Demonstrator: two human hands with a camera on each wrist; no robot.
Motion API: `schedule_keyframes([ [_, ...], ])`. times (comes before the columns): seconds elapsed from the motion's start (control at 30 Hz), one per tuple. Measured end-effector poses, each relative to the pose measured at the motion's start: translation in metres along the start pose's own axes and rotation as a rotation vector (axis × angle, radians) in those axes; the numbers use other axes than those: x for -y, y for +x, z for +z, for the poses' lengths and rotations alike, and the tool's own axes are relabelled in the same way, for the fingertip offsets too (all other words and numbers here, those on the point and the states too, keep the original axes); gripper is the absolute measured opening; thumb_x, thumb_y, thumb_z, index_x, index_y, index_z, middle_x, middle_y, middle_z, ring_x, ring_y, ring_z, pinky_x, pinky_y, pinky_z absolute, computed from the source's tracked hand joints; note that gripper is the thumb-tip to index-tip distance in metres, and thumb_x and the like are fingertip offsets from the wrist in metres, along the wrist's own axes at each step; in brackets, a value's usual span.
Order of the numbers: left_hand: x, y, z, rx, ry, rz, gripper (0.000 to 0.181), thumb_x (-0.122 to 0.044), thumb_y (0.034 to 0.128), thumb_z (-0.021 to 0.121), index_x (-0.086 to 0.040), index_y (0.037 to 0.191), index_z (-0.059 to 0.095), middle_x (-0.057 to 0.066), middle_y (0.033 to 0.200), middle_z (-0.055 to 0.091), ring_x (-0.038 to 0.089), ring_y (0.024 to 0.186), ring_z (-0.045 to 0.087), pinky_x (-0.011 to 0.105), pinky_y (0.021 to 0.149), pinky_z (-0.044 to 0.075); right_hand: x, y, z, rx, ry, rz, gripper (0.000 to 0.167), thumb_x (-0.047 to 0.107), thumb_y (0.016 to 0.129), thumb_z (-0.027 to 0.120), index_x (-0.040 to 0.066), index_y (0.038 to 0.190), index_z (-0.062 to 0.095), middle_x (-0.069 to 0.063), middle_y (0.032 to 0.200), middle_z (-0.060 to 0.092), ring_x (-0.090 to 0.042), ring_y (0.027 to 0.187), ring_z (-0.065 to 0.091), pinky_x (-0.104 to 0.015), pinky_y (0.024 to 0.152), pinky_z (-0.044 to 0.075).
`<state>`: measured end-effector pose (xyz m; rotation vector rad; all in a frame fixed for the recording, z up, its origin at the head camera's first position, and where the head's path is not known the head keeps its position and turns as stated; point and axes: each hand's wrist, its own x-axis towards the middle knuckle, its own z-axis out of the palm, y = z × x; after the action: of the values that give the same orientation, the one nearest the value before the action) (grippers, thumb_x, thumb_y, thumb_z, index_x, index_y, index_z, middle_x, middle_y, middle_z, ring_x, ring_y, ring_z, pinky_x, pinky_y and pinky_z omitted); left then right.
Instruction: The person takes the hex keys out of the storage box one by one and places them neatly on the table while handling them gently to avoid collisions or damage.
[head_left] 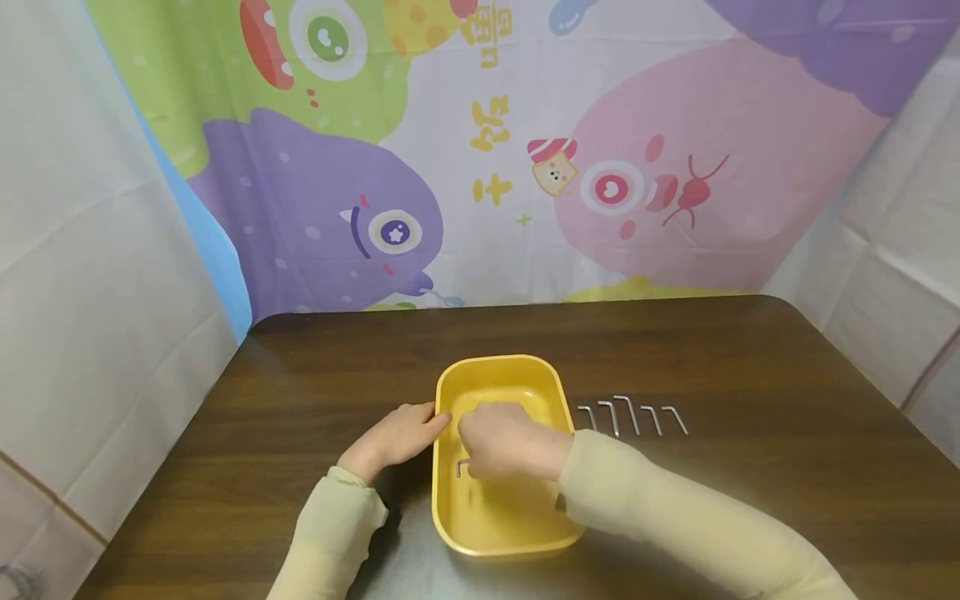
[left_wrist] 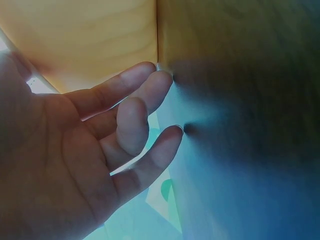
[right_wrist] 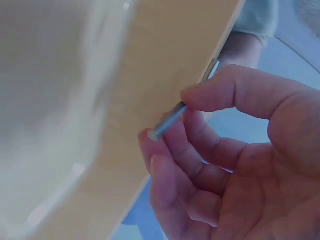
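Observation:
A yellow rectangular bin point(head_left: 508, 540) stands on the table, its long sides running away from me. My right hand point(head_left: 502, 440) reaches into it and pinches a silver hex key point(right_wrist: 170, 120) between thumb and fingers. The bent end of that hex key shows below the hand in the head view, inside the bin. My left hand point(head_left: 397, 435) rests at the bin's left wall, thumb over the rim. In the left wrist view its fingers point(left_wrist: 155, 150) are loosely extended, their tips on the tabletop. Right of the bin, several more hex keys point(head_left: 627, 414) lie in a row.
The dark wooden table point(head_left: 315, 367) reaches back to a cartoon-printed curtain point(head_left: 480, 250). Pale tiled or cloth-covered walls point(head_left: 90, 217) flank both sides. My right sleeve point(head_left: 675, 500) passes over the bin's right rim.

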<state>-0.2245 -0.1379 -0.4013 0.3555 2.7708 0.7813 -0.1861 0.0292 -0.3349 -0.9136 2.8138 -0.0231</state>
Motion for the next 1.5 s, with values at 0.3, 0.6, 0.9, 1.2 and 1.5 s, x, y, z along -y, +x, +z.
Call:
schedule_keyframes([
  [0.3, -0.001, 0.0, 0.0, 0.002, 0.008, -0.001, 0.033, -0.038, 0.0928, 0.038, -0.015, 0.102, 0.06, 0.001, 0.091, 0.062, 0.014, 0.08, 0.054, 0.035, 0.077, 0.043, -0.012, -0.018, -0.02, -0.17, 0.12, -0.027, 0.021, 0.013, 0.07, 0.064, 0.016, 0.059, 0.047, 0.006, 0.054, 0.043, -0.01, 0.048, 0.041, -0.024, 0.044, 0.032],
  [0.6, -0.001, -0.002, -0.001, 0.002, -0.006, 0.001, 0.032, -0.039, 0.0918, 0.038, -0.016, 0.1, 0.06, 0.0, 0.089, 0.061, 0.014, 0.078, 0.054, 0.035, 0.075, 0.043, -0.034, -0.041, -0.023, -0.299, 0.192, 0.031, 0.016, 0.011, 0.067, 0.057, 0.018, 0.061, 0.045, 0.007, 0.054, 0.04, -0.009, 0.05, 0.038, -0.024, 0.045, 0.029],
  [0.9, -0.001, -0.002, -0.001, 0.007, -0.01, 0.012, 0.031, -0.038, 0.0923, 0.038, -0.017, 0.099, 0.06, 0.0, 0.089, 0.061, 0.014, 0.078, 0.053, 0.035, 0.075, 0.042, -0.062, -0.052, -0.019, -0.371, 0.286, 0.101, 0.01, 0.013, 0.07, 0.058, 0.016, 0.067, 0.048, 0.007, 0.058, 0.044, -0.01, 0.052, 0.041, -0.024, 0.049, 0.032],
  [1.2, -0.001, 0.0, 0.0, 0.007, -0.012, 0.005, 0.032, -0.038, 0.0923, 0.038, -0.016, 0.101, 0.06, 0.001, 0.091, 0.061, 0.014, 0.079, 0.054, 0.035, 0.076, 0.043, -0.084, -0.06, -0.005, -0.416, 0.374, 0.155, 0.008, 0.015, 0.073, 0.06, 0.012, 0.073, 0.052, 0.004, 0.062, 0.049, -0.009, 0.054, 0.043, -0.024, 0.052, 0.036],
  [1.5, 0.0, 0.0, 0.0, 0.01, -0.019, 0.009, 0.031, -0.039, 0.0925, 0.038, -0.018, 0.101, 0.06, 0.0, 0.093, 0.061, 0.014, 0.081, 0.054, 0.036, 0.078, 0.043, -0.106, -0.069, 0.009, -0.385, 0.425, 0.261, 0.01, 0.018, 0.075, 0.059, 0.012, 0.075, 0.051, 0.002, 0.063, 0.049, -0.011, 0.053, 0.043, -0.026, 0.053, 0.035],
])
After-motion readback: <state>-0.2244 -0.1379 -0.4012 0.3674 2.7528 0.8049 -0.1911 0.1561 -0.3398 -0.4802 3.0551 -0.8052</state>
